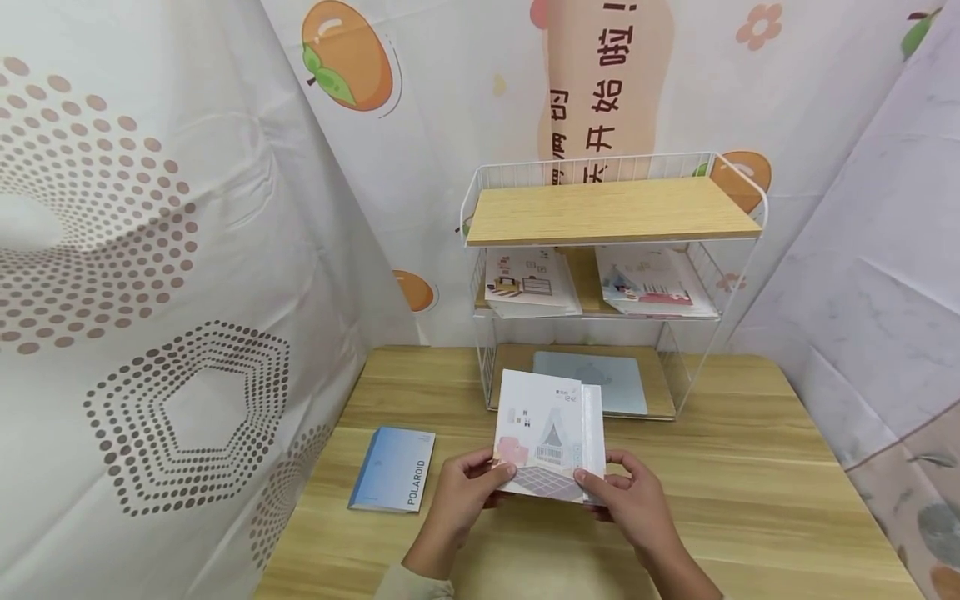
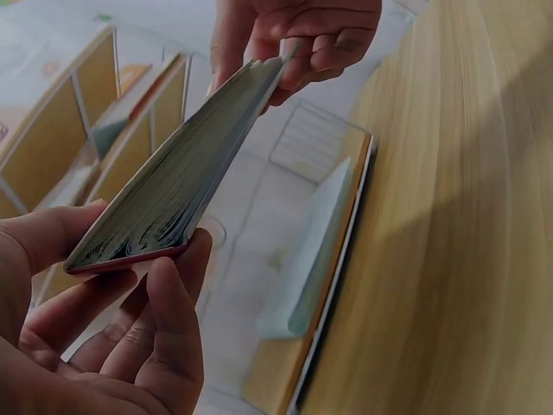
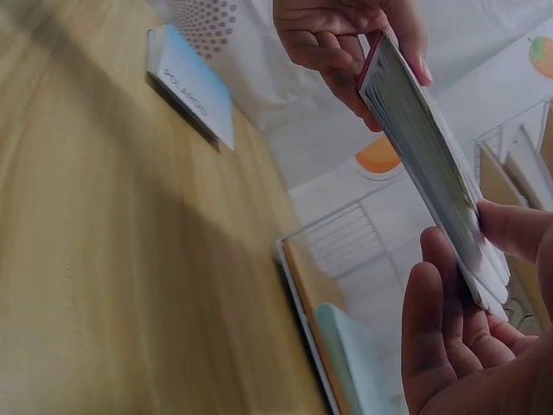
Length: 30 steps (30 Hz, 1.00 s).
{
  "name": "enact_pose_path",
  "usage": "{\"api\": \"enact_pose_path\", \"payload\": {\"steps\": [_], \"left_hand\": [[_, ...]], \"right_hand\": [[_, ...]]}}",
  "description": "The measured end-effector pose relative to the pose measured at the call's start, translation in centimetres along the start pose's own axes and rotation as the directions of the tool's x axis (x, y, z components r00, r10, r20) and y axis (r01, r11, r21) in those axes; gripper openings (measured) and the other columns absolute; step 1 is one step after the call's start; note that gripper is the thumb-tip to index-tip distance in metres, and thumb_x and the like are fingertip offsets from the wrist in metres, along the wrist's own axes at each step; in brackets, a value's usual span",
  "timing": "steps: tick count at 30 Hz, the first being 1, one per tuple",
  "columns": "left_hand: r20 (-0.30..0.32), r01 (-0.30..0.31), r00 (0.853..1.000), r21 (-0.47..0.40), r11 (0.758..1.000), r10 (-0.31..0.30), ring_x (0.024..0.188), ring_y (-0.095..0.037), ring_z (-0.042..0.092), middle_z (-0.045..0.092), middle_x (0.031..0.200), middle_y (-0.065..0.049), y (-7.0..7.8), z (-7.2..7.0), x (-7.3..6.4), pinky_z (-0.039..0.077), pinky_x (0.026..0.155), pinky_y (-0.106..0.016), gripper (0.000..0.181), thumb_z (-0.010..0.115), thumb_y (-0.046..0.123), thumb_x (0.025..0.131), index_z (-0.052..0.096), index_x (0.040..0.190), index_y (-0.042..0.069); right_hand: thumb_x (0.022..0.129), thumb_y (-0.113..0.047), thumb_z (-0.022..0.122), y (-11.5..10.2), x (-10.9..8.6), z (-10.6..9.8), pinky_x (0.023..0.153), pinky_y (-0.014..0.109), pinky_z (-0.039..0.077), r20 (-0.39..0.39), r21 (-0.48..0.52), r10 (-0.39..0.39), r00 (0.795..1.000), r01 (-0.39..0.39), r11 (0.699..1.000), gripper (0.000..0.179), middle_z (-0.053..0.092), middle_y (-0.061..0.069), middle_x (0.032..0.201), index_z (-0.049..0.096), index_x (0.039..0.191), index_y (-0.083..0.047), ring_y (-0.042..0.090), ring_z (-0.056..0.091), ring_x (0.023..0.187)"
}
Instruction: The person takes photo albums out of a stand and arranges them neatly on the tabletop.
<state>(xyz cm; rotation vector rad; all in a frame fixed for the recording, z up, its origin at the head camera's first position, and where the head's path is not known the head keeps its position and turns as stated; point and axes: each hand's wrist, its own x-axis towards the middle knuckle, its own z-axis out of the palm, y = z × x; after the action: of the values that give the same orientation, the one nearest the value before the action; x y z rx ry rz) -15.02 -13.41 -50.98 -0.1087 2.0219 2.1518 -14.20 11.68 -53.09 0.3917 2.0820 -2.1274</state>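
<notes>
A white photo album (image 1: 536,425) with a tent picture and a checked pattern on its cover is held up over the table. My left hand (image 1: 459,493) pinches its lower left edge, thumb on the cover and fingers beneath. At the lower right edge my right hand (image 1: 633,498) grips it the same way. Seen edge-on in the left wrist view, the album (image 2: 186,169) has many thin pages and a reddish spine at the left hand. The right wrist view shows the right thumb and fingers on the opposite, page side of the album (image 3: 423,147).
A blue and white POLAROID album (image 1: 393,469) lies on the table at left. Behind stands a white wire shelf with wooden boards (image 1: 607,212). Its middle level bears two stacks of albums, left (image 1: 525,283) and right (image 1: 652,279); a pale blue album (image 1: 622,385) lies on the bottom board.
</notes>
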Motion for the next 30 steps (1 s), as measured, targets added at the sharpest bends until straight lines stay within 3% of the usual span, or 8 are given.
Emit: {"api": "enact_pose_path", "payload": {"steps": [13,20,26,30], "left_hand": [[-0.102,0.061,0.993,0.026,0.998,-0.058,0.076,-0.015,0.074,0.078,0.106,-0.014,-3.6,-2.7,-0.2,0.063,0.063,-0.029,0.053,0.080,0.013,0.091,0.062,0.136,-0.008],[-0.191,0.071,0.980,0.065,0.995,-0.058,0.073,-0.016,0.074,0.078,0.104,-0.015,-5.4,-4.7,-0.3,0.062,0.059,-0.029,0.056,0.082,0.016,0.089,0.062,0.136,-0.007],[-0.217,0.086,0.974,0.085,0.993,-0.066,0.073,-0.020,0.076,0.078,0.105,-0.018,-6.3,-6.0,-0.6,0.061,0.058,-0.033,0.056,0.082,0.016,0.090,0.062,0.135,-0.009],[-0.262,0.110,0.961,0.080,0.991,-0.086,0.071,-0.021,0.075,0.078,0.103,-0.018,-6.9,-6.7,-0.8,0.058,0.054,-0.031,0.057,0.082,0.014,0.089,0.061,0.135,-0.010]], "right_hand": [[0.084,-0.021,0.087,3.0,0.7,2.8,0.060,0.040,0.064,0.053,-0.052,-0.006,0.999,0.008,0.999,0.056,0.077,0.016,0.085,0.057,0.127,0.001,0.033,0.075,0.070],[0.085,-0.025,0.086,5.0,1.4,5.2,0.055,0.035,0.061,0.087,-0.086,-0.015,0.996,0.022,0.996,0.056,0.077,0.014,0.082,0.057,0.124,0.002,0.025,0.073,0.064],[0.087,-0.023,0.084,6.3,1.7,6.7,0.053,0.037,0.061,0.131,-0.112,-0.036,0.991,0.051,0.992,0.054,0.077,0.014,0.079,0.055,0.122,0.005,0.024,0.072,0.059],[0.087,-0.025,0.084,7.2,2.1,7.5,0.052,0.035,0.061,0.163,-0.144,-0.049,0.985,0.073,0.987,0.053,0.075,0.010,0.075,0.056,0.120,0.005,0.024,0.073,0.058]]}}
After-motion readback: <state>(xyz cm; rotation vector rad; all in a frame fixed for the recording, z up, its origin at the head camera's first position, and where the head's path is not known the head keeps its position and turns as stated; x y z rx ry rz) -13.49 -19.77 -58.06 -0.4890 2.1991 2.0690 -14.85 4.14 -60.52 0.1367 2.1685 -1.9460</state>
